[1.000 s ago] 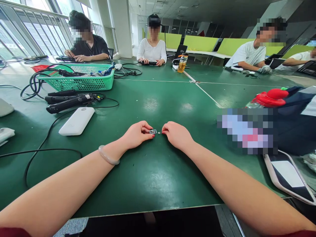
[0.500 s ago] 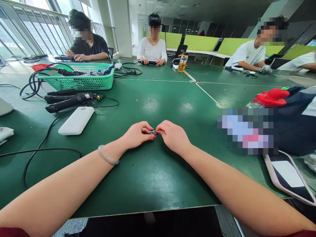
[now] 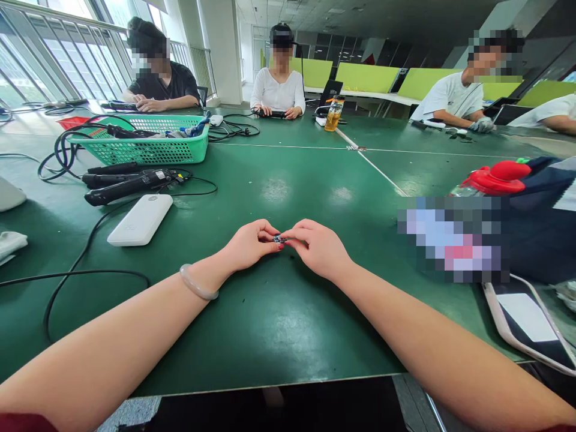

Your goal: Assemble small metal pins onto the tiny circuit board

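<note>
My left hand (image 3: 249, 246) pinches a small black-and-white patterned piece (image 3: 279, 239), which looks like a tiny circuit board, between thumb and fingers just above the green table (image 3: 270, 312). At the board's right end, the thumb and forefinger of my right hand (image 3: 321, 249) close on its edge. The fingertips of both hands nearly meet, covering much of the board. The small pale piece seen earlier in the right fingers is hidden. A pale bangle (image 3: 198, 283) circles my left wrist.
A white power bank (image 3: 140, 220), black handheld tools (image 3: 130, 187) and loose cables lie left, before a green basket (image 3: 198, 149). To the right are a phone (image 3: 526, 318) and a red-lidded bottle (image 3: 492, 178). Several people sit around the table; an amber bottle (image 3: 333, 116) stands farther back.
My right hand has moved left, bringing a small pale piece to the board's right end; that piece is now out of sight. The right thumb and forefinger have shifted onto the board's edge. My left hand stays put.
</note>
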`<state>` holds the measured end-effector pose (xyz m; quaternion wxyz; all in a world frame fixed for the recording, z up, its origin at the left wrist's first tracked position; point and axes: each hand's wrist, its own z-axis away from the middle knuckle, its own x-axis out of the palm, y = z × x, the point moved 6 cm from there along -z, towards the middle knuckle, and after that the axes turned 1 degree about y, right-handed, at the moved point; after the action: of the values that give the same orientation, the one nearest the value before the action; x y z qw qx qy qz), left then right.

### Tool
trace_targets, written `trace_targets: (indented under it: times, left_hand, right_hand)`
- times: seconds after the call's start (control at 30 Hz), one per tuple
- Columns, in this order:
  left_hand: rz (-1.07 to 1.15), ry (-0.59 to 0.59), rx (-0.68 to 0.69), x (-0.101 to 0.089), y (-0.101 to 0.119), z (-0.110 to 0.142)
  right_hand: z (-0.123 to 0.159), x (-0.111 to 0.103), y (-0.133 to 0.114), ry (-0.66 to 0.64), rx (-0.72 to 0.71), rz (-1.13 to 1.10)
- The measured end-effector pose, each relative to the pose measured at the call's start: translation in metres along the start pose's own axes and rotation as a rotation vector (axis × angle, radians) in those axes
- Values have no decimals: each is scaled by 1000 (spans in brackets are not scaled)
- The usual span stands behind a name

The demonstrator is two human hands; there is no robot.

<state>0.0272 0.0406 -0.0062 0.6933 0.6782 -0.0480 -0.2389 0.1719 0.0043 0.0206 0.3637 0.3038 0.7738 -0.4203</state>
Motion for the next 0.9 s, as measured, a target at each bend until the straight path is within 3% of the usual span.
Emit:
trace_targets:
  times: [0.2,0.37,0.47,0.63,0.73,0.9]
  left_hand:
    - [-13,6,-7,-1,-1,0]
    - [23,16,-10,-1,-2,-1]
    - [7,35,-1,-2,-3,-2]
    - [-13,32,10,-3,-6,-3]
    - [-10,34,6,-3,-5,-3]
    - [-12,39,-6,-3,-4,-2]
  right_hand:
    - [1,6,-5,-28,-62,58]
    - [0,-6,1,-2,30,-12]
    - [2,-3,7,-135,116,-9]
    - [5,14,5,-370,107,-5]
    - [4,17,6,-359,121,-2]
    - [2,6,8,-213,142,-90]
